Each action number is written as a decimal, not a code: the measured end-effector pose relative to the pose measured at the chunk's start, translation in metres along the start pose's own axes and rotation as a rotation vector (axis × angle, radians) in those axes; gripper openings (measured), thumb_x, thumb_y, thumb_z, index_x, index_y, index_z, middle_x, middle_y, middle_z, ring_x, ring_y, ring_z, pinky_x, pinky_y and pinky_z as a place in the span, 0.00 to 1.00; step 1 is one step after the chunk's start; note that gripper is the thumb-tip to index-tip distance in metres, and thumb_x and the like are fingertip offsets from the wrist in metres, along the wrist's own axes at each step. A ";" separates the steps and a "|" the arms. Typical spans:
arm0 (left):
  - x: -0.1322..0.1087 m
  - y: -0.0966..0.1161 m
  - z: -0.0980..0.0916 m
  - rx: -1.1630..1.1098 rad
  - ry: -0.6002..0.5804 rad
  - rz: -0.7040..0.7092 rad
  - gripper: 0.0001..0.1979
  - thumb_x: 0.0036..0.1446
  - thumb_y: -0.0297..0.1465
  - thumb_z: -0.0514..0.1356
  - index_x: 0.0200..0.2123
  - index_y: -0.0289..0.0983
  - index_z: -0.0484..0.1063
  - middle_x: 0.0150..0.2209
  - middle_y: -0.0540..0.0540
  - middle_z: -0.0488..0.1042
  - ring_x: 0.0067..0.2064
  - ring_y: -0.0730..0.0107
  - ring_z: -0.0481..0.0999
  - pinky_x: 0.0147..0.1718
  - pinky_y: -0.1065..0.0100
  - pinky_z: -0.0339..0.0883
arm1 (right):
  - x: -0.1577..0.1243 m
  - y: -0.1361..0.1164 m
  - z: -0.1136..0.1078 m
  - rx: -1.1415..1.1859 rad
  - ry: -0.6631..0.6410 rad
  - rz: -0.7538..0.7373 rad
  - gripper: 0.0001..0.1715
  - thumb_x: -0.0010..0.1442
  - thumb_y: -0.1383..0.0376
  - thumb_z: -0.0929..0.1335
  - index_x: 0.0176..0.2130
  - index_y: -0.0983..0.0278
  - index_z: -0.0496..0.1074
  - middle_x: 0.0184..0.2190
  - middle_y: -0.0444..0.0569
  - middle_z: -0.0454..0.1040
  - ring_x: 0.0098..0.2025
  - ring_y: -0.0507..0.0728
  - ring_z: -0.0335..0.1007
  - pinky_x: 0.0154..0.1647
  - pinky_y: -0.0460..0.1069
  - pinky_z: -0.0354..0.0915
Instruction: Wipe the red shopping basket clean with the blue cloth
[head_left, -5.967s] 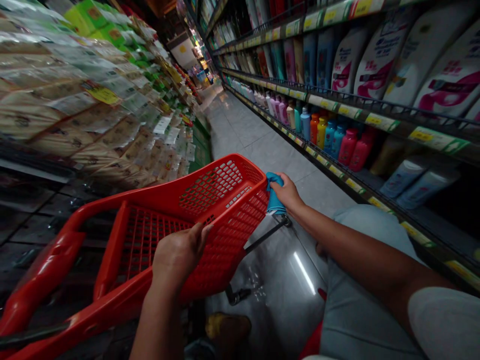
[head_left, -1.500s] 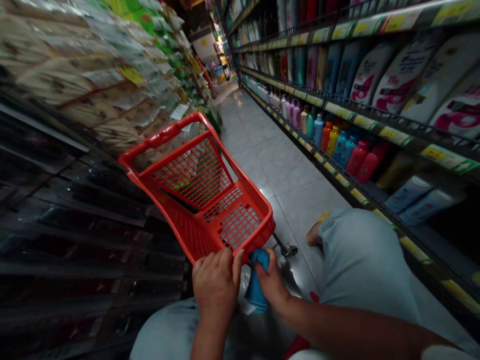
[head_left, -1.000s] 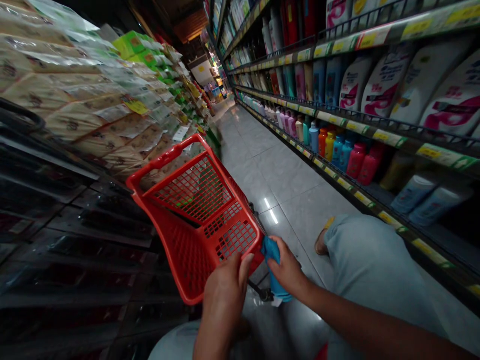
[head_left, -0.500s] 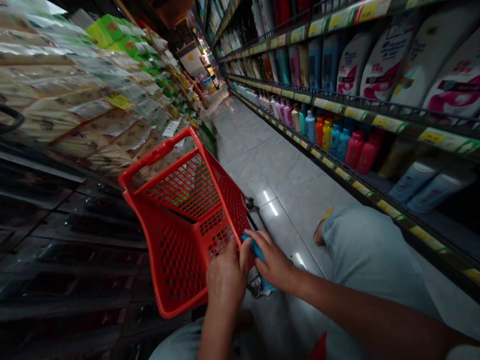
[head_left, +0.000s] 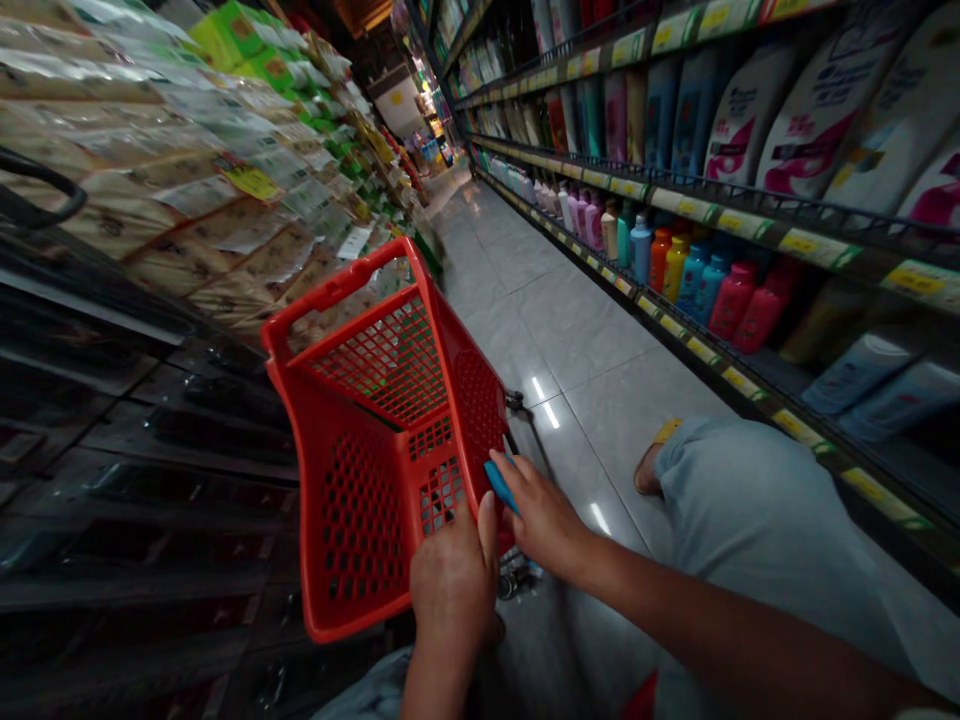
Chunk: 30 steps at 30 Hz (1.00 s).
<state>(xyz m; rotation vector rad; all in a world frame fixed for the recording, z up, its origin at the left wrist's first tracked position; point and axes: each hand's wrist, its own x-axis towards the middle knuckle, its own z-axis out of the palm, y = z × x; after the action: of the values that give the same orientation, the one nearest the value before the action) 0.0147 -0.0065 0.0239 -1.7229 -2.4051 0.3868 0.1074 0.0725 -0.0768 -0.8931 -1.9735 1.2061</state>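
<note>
A red plastic shopping cart stands in front of me, its perforated basket with nothing in it. My left hand is closed over the basket's near right rim, thumb on the outer side. My right hand holds a blue cloth against the outside of the basket wall, just right of the left hand. Most of the cloth is hidden under the fingers. Below my right hand, part of the cart's wheeled frame shows.
On the right run shelves with price strips and many shampoo bottles. Stacked packaged goods line the left side. A grey tiled floor leads down the aisle. My bent knee and sandalled foot are at lower right.
The view has shifted slightly, so the cart and shelves sit a little further right. Less of the blue cloth shows below my right hand. My left hand keeps its hold on the rim.
</note>
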 end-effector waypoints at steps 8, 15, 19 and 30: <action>-0.025 -0.020 0.022 0.305 0.374 0.371 0.21 0.62 0.20 0.48 0.52 0.36 0.73 0.32 0.42 0.81 0.24 0.65 0.76 0.20 0.67 0.56 | -0.016 -0.001 -0.010 0.548 0.068 0.110 0.28 0.64 0.59 0.68 0.62 0.58 0.68 0.62 0.50 0.72 0.64 0.60 0.68 0.68 0.60 0.62; -0.025 0.000 0.002 0.068 0.398 0.246 0.22 0.72 0.31 0.44 0.34 0.36 0.76 0.21 0.48 0.74 0.18 0.68 0.73 0.17 0.65 0.55 | -0.022 -0.011 0.009 0.561 0.178 0.094 0.27 0.67 0.58 0.65 0.64 0.56 0.67 0.65 0.50 0.68 0.68 0.59 0.62 0.72 0.60 0.56; -0.025 0.005 -0.003 -0.058 0.202 0.146 0.23 0.72 0.36 0.43 0.35 0.37 0.75 0.22 0.46 0.77 0.21 0.64 0.76 0.19 0.64 0.56 | -0.026 -0.015 0.016 0.535 0.274 0.143 0.26 0.66 0.60 0.66 0.62 0.57 0.70 0.61 0.52 0.72 0.63 0.60 0.68 0.68 0.61 0.62; -0.005 0.002 -0.024 -0.342 -0.172 0.020 0.27 0.70 0.44 0.42 0.33 0.38 0.75 0.22 0.44 0.74 0.26 0.63 0.76 0.25 0.67 0.56 | -0.024 -0.008 -0.018 0.248 0.125 -0.080 0.36 0.56 0.79 0.63 0.61 0.57 0.69 0.54 0.50 0.75 0.57 0.57 0.71 0.62 0.56 0.68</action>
<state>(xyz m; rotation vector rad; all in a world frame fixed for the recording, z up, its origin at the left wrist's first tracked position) 0.0241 -0.0075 0.0460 -1.9197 -2.7082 0.1347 0.1332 0.0582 -0.0669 -0.7379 -1.7007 1.2840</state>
